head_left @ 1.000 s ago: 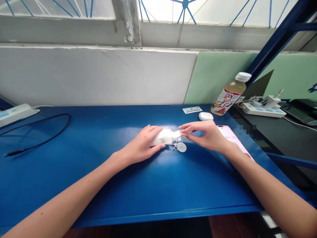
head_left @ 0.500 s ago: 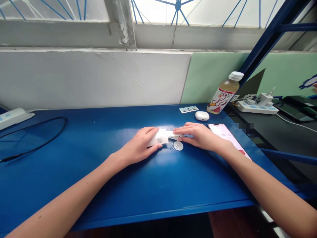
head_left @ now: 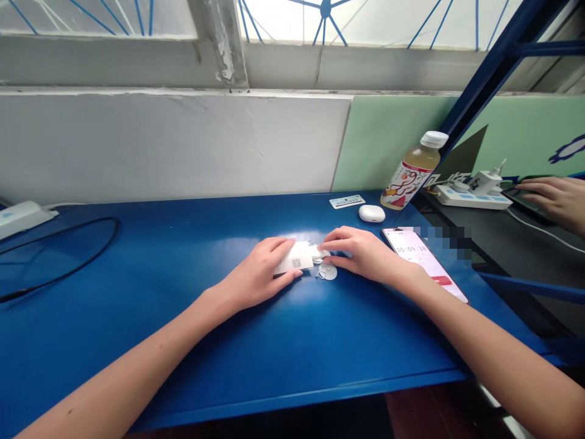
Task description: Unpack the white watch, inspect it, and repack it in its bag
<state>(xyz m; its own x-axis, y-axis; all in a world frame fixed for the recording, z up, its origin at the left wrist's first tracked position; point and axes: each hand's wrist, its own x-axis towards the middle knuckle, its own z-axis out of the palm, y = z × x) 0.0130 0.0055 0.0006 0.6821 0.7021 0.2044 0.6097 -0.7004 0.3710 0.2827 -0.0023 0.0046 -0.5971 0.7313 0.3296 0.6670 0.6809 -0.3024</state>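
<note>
A small white box [head_left: 296,258] with a printed code on its side lies on the blue table [head_left: 183,317]. My left hand [head_left: 258,274] is wrapped round the box's left end, fingers on top and thumb at the near side. My right hand [head_left: 359,253] rests at the box's right end, its fingertips pressed on a small white piece [head_left: 321,252] there. A round silver tag on a short chain [head_left: 328,272] lies on the table just in front of the right hand's thumb.
A phone [head_left: 423,259] showing a timer lies right of my right hand. Behind are a white earbud case [head_left: 372,213], a small card [head_left: 347,201] and a drink bottle [head_left: 414,172]. A black cable [head_left: 59,256] loops at the left. Another person's hand [head_left: 555,198] reaches over the dark desk at right.
My right hand has come down from a raised pinch onto the box's right end. Another person's hand has appeared at the far right. The view has shifted a little.
</note>
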